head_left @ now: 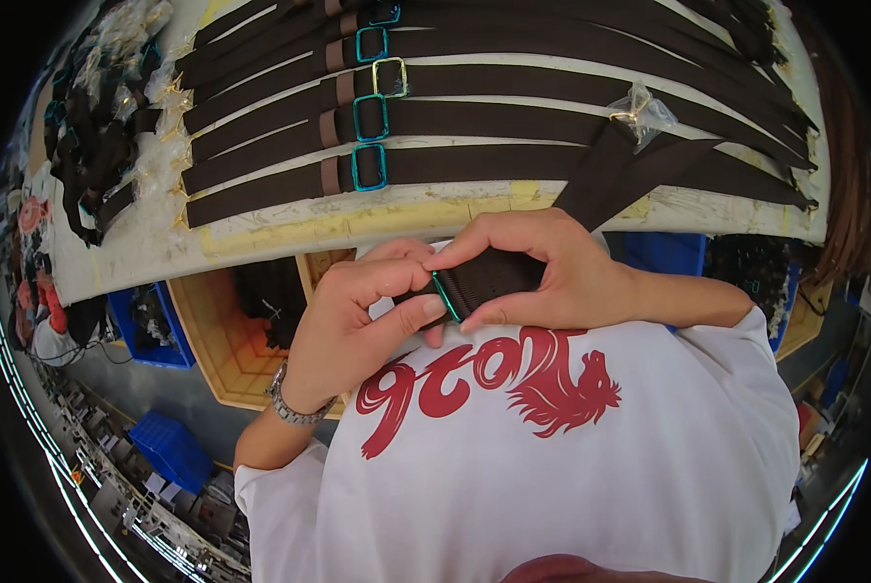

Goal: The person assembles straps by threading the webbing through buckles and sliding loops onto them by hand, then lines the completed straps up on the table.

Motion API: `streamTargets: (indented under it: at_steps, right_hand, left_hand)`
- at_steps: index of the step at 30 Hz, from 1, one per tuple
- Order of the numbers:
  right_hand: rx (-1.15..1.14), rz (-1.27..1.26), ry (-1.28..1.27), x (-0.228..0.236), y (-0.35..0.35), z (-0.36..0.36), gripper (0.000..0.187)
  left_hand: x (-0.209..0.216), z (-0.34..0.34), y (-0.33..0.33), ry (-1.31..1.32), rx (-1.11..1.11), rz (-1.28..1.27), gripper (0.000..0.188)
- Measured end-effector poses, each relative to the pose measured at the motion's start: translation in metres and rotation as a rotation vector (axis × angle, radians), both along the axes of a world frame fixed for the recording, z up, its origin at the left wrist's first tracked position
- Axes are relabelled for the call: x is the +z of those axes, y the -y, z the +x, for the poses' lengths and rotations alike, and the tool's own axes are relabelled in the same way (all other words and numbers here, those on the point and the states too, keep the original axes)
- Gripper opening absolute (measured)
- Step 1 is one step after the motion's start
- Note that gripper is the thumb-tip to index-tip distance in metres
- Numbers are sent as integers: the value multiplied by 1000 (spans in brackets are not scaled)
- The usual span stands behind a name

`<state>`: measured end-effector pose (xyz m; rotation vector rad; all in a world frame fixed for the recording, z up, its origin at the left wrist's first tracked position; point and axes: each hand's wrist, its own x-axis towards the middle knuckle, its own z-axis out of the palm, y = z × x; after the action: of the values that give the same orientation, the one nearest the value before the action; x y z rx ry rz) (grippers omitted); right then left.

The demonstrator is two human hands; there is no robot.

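Your two bare hands meet in front of your white shirt, just off the near edge of a cream work table edged with yellow tape [358, 231]. Between them is a dark brown webbing strap [498, 275] with a glossy green metal buckle [447, 297]. Your left hand [353, 311] pinches the webbing at the buckle's left side, thumb against bent fingers; your right hand [566, 272] curves round the strap, thumb and forefinger tips pressed to the buckle's two ends. A dark strap length [618, 180] runs from the table down behind your right hand, apparently part of the same piece; near its upper end sits a small clear plastic wrapper [641, 112]. Beyond, similar dark straps [494, 163] lie side by side, several showing blue-green rectangular buckles [368, 167] and brown loops [329, 177], so those look fitted. The one in your hands seems partway: webbing meets its buckle, but your fingers hide whether it is fully threaded, and it is not yet laid flat.
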<state>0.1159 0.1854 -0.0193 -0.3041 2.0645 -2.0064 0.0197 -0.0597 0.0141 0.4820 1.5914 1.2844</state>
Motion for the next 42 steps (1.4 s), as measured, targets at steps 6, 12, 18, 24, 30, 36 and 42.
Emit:
streamTargets:
  at_steps: [6,12,18,24,30,36,42]
  right_hand:
    - [-72,-53,46,-7,5,6,53]
    - [-37,-56,-4,-6,1,4,54]
    - [5,-109,61,0,1,6,54]
    - [-89,-212,51,-8,4,9,51]
    - [-48,-68,-43,-5,1,9,48]
    - [-84,-213,-17,-5,2,16,49]
    - [-92,-127,-94,-7,5,14,49]
  left_hand:
    - [-9,-1,9,-206,16,78,9]
    - [-9,8,2,-130,35,50,7]
    - [-3,13,4,410,195,35,15]
    - [2,18,2,241,194,19,10]
    - [2,15,-6,-810,-35,212,7]
    - [9,19,1,264,154,197,8]
    - [2,23,-1,73,140,103,12]
